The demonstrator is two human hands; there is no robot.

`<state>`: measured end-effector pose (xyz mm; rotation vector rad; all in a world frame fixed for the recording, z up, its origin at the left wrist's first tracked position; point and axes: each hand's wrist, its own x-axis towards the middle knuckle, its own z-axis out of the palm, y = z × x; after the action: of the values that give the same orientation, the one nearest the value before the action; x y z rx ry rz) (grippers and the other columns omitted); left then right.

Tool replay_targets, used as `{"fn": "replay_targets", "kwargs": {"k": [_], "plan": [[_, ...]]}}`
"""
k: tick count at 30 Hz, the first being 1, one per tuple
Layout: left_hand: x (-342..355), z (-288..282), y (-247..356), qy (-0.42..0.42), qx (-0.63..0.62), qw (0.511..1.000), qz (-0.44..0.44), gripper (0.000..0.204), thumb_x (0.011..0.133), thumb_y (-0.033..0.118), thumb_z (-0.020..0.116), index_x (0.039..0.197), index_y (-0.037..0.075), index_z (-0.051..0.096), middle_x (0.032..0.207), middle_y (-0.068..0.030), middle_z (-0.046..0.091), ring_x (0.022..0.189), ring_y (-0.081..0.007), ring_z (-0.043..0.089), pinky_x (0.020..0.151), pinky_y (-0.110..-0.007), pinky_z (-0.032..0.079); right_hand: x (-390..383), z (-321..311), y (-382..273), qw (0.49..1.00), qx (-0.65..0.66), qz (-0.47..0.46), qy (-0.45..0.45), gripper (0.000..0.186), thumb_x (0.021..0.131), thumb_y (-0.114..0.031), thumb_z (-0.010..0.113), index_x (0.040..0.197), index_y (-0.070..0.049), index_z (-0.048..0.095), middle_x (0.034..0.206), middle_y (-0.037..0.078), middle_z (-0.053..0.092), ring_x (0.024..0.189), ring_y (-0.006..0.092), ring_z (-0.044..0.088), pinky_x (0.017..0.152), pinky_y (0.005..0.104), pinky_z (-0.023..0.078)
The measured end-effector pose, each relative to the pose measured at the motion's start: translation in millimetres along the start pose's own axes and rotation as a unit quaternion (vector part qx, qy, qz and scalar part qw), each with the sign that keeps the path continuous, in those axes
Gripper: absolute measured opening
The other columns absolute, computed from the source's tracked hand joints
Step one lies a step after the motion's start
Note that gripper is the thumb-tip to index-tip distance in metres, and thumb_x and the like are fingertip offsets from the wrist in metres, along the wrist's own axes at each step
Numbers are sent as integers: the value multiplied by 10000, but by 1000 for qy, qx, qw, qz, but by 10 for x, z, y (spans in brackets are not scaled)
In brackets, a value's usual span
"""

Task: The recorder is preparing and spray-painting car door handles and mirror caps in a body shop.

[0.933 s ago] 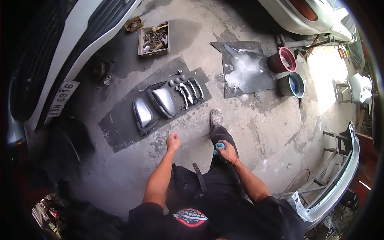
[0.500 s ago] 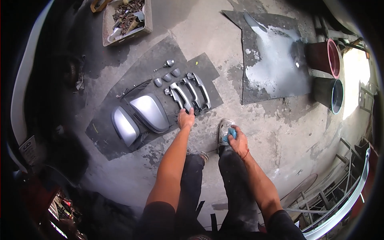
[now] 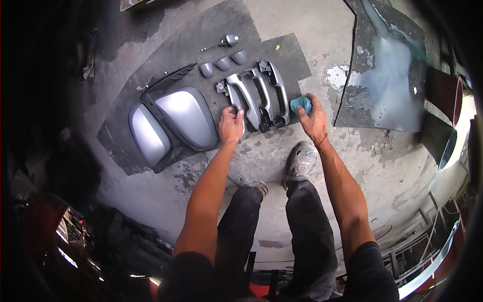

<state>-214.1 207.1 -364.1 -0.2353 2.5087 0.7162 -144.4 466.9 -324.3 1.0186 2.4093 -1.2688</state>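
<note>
My left hand (image 3: 231, 127) is closed around a narrow silver piece, seemingly a car door handle, at the left end of the handle row; its fingers hide most of that piece. Beside it, silver door handles with black ends lie in a row: one (image 3: 245, 98), a middle one (image 3: 263, 95) and a right one (image 3: 278, 90). A crumpled blue cloth (image 3: 299, 104) is gripped in my right hand (image 3: 315, 121), just right of the row. Two silver mirror covers, a large one (image 3: 186, 116) and a smaller one (image 3: 149, 133), lie left of my left hand.
Under the parts is a dark mat (image 3: 171, 55). Small silver caps (image 3: 223, 63) and a lock-like piece (image 3: 231, 40) lie beyond the handles. Farther right are a paint-marked dark sheet (image 3: 372, 85), a red bucket (image 3: 445, 93) and a dark bucket (image 3: 437, 138). My shoes (image 3: 302, 161) stand near the mat.
My view has come closer to the mat. My right hand has carried the blue cloth from above my right shoe to beside the handles. My left hand stays at the row's left end.
</note>
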Motion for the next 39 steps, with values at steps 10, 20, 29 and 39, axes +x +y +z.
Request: {"fn": "replay_targets", "kwargs": {"k": [10, 20, 29, 39], "plan": [[-4, -119, -254, -65, -114, 987, -91, 373, 940, 307, 586, 1151, 1, 553, 943, -127, 658, 855, -215, 628, 784, -339, 492, -307, 381, -465, 996, -44, -39, 61, 510, 840, -181, 613, 1299, 0, 485, 1310, 311, 430, 1201, 456, 446, 1028, 464, 372], [-311, -689, -329, -178, -567, 762, -257, 331, 1033, 277, 406, 1293, 77, 445, 1127, -106, 564, 1016, -227, 560, 889, -397, 464, -693, 608, -565, 997, 0, -28, -78, 279, 866, -184, 582, 1072, -5, 639, 996, 221, 637, 947, 392, 610, 842, 444, 485], [-313, -772, -215, -210, -581, 750, -237, 331, 1033, 273, 394, 1280, 61, 449, 1056, -93, 554, 955, -196, 555, 860, -393, 498, -684, 731, -754, 992, 29, -32, -121, 280, 859, -205, 584, 1039, -1, 651, 991, 227, 653, 935, 387, 626, 840, 425, 493], [-730, -1030, 17, -161, -641, 683, -312, 554, 945, 609, 395, 1115, 95, 513, 721, 2, 445, 573, -71, 424, 484, -207, 375, -661, 686, -686, 988, 8, -5, -154, 287, 855, -214, 591, 1043, -8, 659, 995, 238, 653, 925, 392, 631, 842, 422, 498]]}}
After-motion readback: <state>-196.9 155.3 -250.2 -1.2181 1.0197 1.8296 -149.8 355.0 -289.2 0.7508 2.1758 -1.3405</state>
